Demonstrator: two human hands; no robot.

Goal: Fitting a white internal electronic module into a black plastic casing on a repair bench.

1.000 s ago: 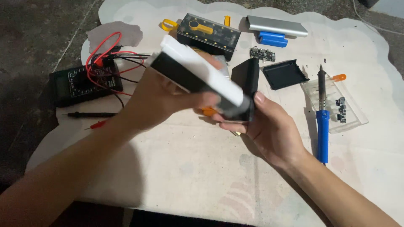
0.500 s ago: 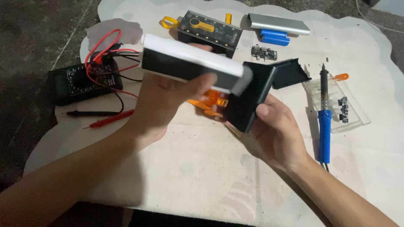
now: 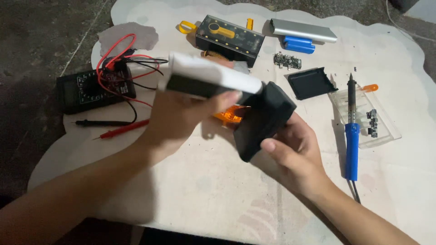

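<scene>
White-topped flat rectangular plastic case [image 3: 211,81] with a dark glossy side was held above the middle of the table, slightly to the left, in the left hand [image 3: 181,115]. The fingers of this hand were closed around the case from below, and the thumb pressed on its near edge. Its right end touched the matte black plastic box-shaped shell [image 3: 263,120], which was tilted and held by the right hand [image 3: 290,154]; those fingers were curled around the shell's lower side, with the thumb on its near face. Under both pieces, a small piece of orange translucent tape [image 3: 227,115] lay on the pale, wrinkled paper sheet [image 3: 204,190] that covered the table.

At the far left lay a black rectangular multimeter [image 3: 91,90] with thin red and black wires looped over it, and its two probes were just near of it. At the far side stood a dark rectangular battery holder with yellow parts [image 3: 229,38]. To the right of it were a smooth silver metal tube-like casing [image 3: 302,31], blue cylindrical cells [image 3: 299,44] and a small green circuit board [image 3: 287,61]. A flat black plastic cover [image 3: 311,83] lay farther right. At the right side, a soldering iron with a blue handle [image 3: 350,136] rested across a clear plastic tray [image 3: 368,120].
</scene>
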